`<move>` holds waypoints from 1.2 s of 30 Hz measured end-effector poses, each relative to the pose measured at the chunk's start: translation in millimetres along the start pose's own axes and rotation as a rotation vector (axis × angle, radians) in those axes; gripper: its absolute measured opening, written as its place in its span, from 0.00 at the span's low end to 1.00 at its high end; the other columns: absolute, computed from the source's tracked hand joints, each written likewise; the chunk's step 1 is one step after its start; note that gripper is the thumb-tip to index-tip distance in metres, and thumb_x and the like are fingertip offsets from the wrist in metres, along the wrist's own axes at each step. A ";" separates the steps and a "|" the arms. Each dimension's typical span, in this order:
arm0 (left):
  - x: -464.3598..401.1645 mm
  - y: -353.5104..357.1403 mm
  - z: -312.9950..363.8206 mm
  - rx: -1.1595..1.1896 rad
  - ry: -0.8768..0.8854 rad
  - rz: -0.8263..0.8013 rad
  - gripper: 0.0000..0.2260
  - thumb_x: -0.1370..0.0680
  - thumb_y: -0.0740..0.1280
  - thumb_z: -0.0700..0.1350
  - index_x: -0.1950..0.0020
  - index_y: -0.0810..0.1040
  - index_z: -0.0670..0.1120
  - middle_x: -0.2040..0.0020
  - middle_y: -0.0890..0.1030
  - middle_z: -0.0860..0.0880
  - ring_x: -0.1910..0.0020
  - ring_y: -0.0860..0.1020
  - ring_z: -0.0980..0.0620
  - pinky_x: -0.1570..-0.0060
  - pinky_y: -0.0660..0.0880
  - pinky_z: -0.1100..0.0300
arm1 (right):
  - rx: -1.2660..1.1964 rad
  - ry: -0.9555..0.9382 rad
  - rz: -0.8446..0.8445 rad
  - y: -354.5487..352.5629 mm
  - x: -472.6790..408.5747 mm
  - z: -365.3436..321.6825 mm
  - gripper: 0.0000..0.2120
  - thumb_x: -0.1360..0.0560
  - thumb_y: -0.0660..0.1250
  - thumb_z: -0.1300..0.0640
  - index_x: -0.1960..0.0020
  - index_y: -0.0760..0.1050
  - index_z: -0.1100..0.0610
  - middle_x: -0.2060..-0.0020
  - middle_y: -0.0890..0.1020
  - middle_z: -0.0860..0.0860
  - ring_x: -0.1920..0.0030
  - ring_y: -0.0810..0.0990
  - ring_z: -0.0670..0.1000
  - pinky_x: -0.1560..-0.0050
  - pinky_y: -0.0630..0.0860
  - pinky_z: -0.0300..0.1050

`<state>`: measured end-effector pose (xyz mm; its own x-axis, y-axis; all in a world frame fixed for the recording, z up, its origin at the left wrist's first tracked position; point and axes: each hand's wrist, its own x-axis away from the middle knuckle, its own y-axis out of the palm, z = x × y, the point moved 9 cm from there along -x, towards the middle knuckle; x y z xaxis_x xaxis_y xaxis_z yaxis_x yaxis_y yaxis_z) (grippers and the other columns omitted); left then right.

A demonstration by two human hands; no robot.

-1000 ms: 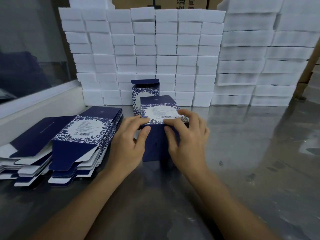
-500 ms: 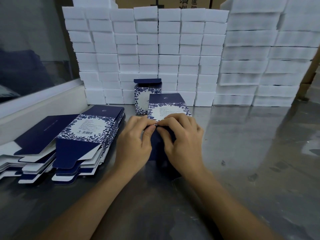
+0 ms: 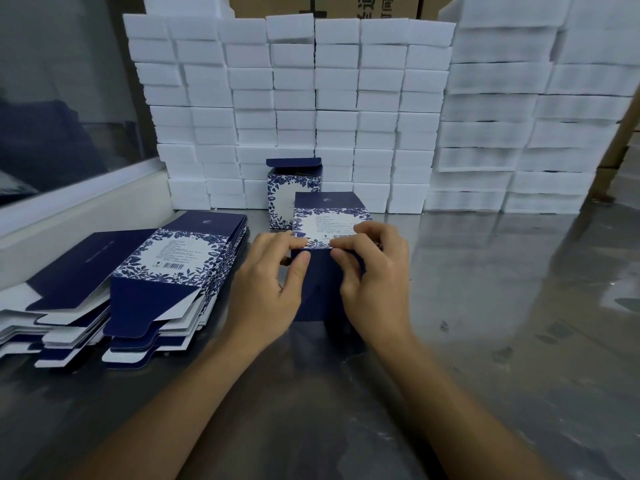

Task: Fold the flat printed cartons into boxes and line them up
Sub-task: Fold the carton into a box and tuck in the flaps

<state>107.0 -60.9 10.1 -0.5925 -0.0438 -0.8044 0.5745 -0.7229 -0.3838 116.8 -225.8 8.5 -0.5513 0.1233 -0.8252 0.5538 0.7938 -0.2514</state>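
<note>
The left hand [image 3: 266, 289] and the right hand [image 3: 372, 282] both curl around the half-formed carton [image 3: 327, 220] standing on the table, fingertips pinching the near edge of its printed top panel while the thumbs press the dark blue front face below. Just behind it stands a finished box [image 3: 294, 192] with its lid flap raised, and to the left lie two stacks of flat cartons [image 3: 162, 271], fanned and overlapping. The table [image 3: 502, 323] is shiny grey metal, backed by a wall of stacked white foam blocks [image 3: 311, 98], with a window [image 3: 62, 98] at left.
</note>
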 end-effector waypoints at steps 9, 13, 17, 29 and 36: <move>-0.8 -0.7 -10.4 0.046 -0.053 0.010 0.10 0.21 0.62 0.50 0.45 0.77 0.47 0.46 0.75 0.54 0.52 0.78 0.56 0.54 0.75 0.57 | -0.136 0.128 -0.031 -5.0 2.0 17.5 0.07 0.21 0.68 0.62 0.44 0.82 0.59 0.38 0.74 0.53 0.42 0.72 0.33 0.43 0.67 0.24; -0.8 -1.6 -11.6 0.047 -0.061 0.017 0.09 0.22 0.64 0.49 0.45 0.78 0.48 0.47 0.76 0.52 0.53 0.79 0.54 0.54 0.74 0.59 | -0.234 0.234 -0.059 -3.8 0.6 33.6 0.06 0.19 0.66 0.60 0.45 0.79 0.51 0.46 0.78 0.45 0.48 0.76 0.35 0.51 0.70 0.27; 0.0 -2.6 -11.9 0.048 -0.069 0.025 0.09 0.22 0.64 0.49 0.45 0.78 0.48 0.47 0.76 0.53 0.53 0.79 0.53 0.53 0.74 0.58 | -0.247 0.256 -0.075 -1.5 -1.5 37.6 0.07 0.19 0.65 0.60 0.50 0.75 0.47 0.50 0.78 0.44 0.50 0.76 0.35 0.56 0.69 0.26; 7.4 3.3 -26.1 0.108 -0.151 0.028 0.26 0.28 0.76 0.46 0.33 0.70 0.54 0.43 0.76 0.63 0.45 0.78 0.58 0.47 0.76 0.63 | -0.354 0.375 -0.201 10.2 10.3 51.3 0.21 0.23 0.72 0.53 0.36 0.68 0.39 0.46 0.77 0.36 0.47 0.78 0.37 0.50 0.81 0.44; 12.0 12.2 -41.8 0.118 -0.274 -0.050 0.42 0.33 0.80 0.42 0.24 0.63 0.54 0.36 0.73 0.55 0.48 0.76 0.66 0.53 0.79 0.61 | -0.225 0.446 -0.414 31.3 23.0 60.3 0.39 0.31 0.80 0.57 0.29 0.62 0.41 0.38 0.75 0.47 0.43 0.77 0.46 0.47 0.83 0.52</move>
<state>130.5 -41.4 -23.1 -0.7579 -0.1794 -0.6273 0.4810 -0.8033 -0.3513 159.1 -234.0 -48.8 -0.9242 -0.0228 -0.3812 0.1221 0.9281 -0.3516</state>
